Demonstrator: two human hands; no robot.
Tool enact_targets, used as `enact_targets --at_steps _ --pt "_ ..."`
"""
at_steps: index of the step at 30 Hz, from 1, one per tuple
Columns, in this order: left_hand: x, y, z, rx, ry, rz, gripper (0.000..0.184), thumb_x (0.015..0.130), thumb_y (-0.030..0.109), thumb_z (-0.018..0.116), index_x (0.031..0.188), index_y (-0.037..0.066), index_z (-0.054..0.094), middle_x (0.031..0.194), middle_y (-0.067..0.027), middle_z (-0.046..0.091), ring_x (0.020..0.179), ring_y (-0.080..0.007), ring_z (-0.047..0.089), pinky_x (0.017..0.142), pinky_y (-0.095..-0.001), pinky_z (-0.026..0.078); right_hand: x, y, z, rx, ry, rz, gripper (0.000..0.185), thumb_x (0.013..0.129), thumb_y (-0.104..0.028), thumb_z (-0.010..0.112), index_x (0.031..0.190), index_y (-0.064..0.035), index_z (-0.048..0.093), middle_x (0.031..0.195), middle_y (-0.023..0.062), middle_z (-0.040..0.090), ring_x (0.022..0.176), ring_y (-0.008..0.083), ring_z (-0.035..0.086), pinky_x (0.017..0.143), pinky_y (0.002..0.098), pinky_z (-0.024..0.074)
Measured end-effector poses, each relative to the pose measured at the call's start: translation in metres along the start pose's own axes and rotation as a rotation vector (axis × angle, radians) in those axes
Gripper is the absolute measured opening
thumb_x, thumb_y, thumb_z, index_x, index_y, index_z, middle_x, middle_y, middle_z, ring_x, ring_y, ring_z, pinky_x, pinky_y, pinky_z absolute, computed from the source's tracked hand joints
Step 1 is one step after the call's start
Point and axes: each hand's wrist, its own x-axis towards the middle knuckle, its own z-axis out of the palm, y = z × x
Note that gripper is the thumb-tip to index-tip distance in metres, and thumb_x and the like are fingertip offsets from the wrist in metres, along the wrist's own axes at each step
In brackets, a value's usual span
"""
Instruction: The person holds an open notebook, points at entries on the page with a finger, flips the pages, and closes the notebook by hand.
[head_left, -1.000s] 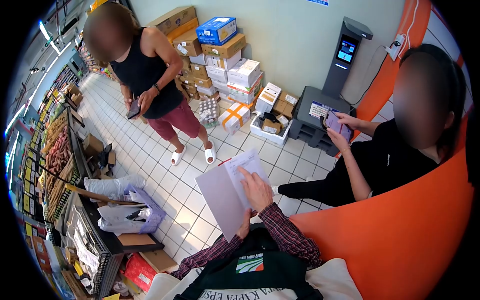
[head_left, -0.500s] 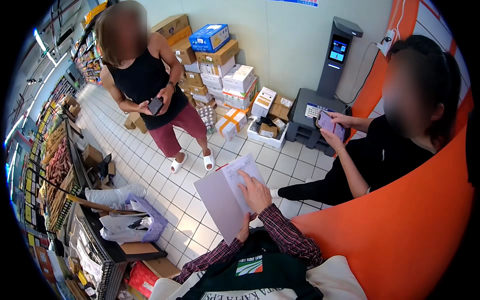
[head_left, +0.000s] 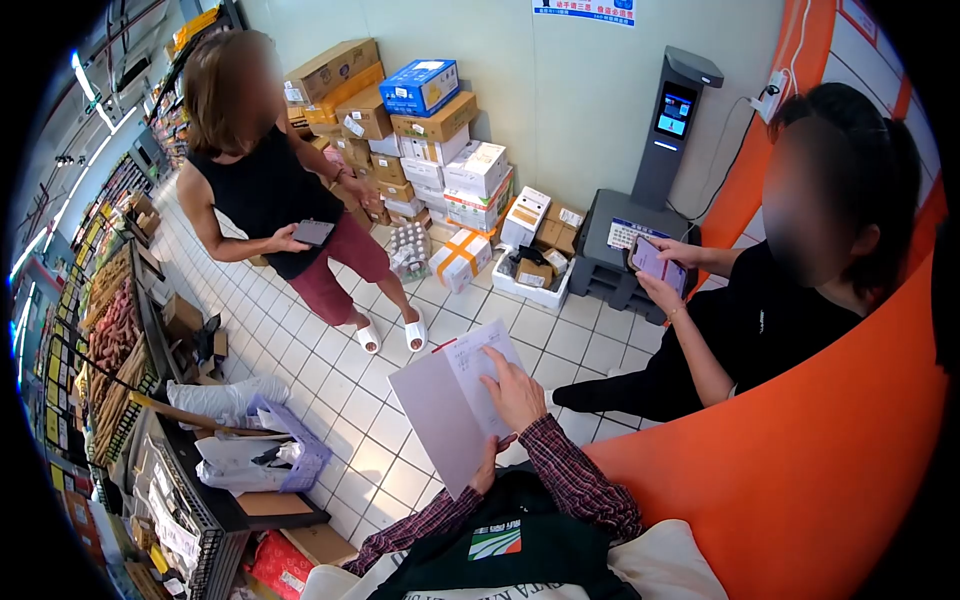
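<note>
An open notebook (head_left: 458,405) is tilted at the centre of the frame, over the tiled floor (head_left: 375,400). The left hand (head_left: 486,468) pinches its lower edge; the right hand (head_left: 518,396), loosely open, points its index finger at the written page, though contact is unclear. At upper left, a person (head_left: 260,200) holds a dark phone (head_left: 314,233); at right, another person (head_left: 775,320) holds a lit phone (head_left: 660,264) with both hands.
</note>
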Motion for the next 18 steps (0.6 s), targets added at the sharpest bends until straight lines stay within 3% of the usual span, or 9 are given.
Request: enact_targets --at_steps 17,18 --pt "0.012 -0.029 -0.004 0.053 -0.039 -0.043 0.056 0.099 0.045 0.034 0.122 -0.002 0.053 0.115 -0.0116 0.063 0.108 -0.0159 0.056 0.106 -0.0307 0.029 -0.005 -0.008 -0.003 -0.019 -0.004 -0.053 0.042 0.087 -0.022 0.057 0.129 -0.0219 0.049 0.085 0.013 0.06 0.075 0.0354 0.061 0.064 0.0434 0.0499" --pt "0.011 -0.028 -0.002 0.005 -0.021 -0.032 0.049 0.1 0.038 0.036 0.122 -0.002 0.052 0.112 -0.0101 0.065 0.106 -0.0167 0.057 0.102 -0.0292 0.034 -0.004 -0.008 -0.003 -0.012 0.001 -0.062 0.042 0.087 -0.022 0.057 0.128 -0.022 0.049 0.085 0.0131 0.06 0.074 0.0354 0.061 0.064 0.0435 0.05"
